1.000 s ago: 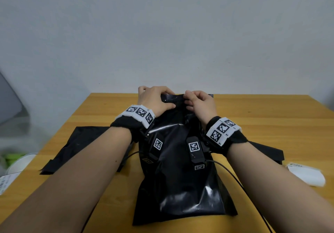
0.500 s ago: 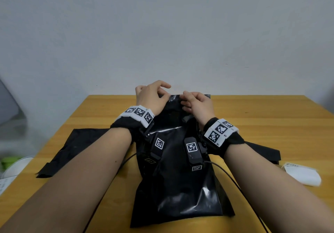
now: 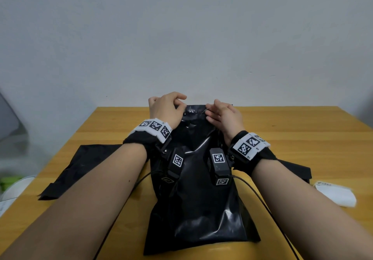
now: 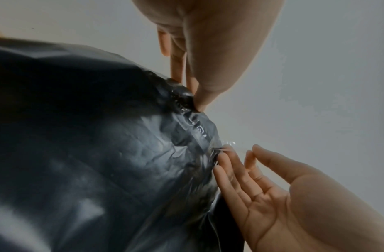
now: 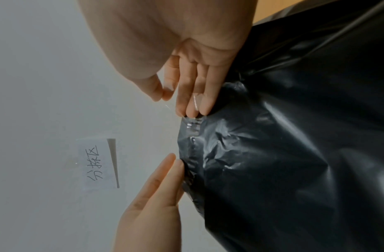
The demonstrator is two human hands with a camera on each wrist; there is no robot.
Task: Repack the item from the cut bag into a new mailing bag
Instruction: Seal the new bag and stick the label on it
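1. Two hands work the far edge of the new mailing bag (image 3: pixel 198 189); the left hand (image 3: pixel 164 110) has its grip pinched on the left part of the mouth, thumb (image 4: pixel 210 95) pressing down on the crumpled rim.
2. The right hand (image 3: pixel 225 113) pinches a thin clear strip (image 5: pixel 194 102) between thumb and forefinger at the bag's sealing edge, its other fingers (image 5: pixel 199 95) laid against the black film; this looks like the liner of the adhesive flap, though I cannot tell for certain.
3. The bag lies lengthwise on the desk (image 3: pixel 302 138), bulging in its lower half, so the item is probably inside already; the item itself is hidden.
4. A flat black bag (image 3: pixel 80 169), likely the cut one, lies spread beneath and to both sides.
5. Judged from this, transfer is done; what remains is baring the adhesive, folding the flap and pressing it closed.
6. A white slip (image 3: pixel 335 195) sits at the right of the desk.
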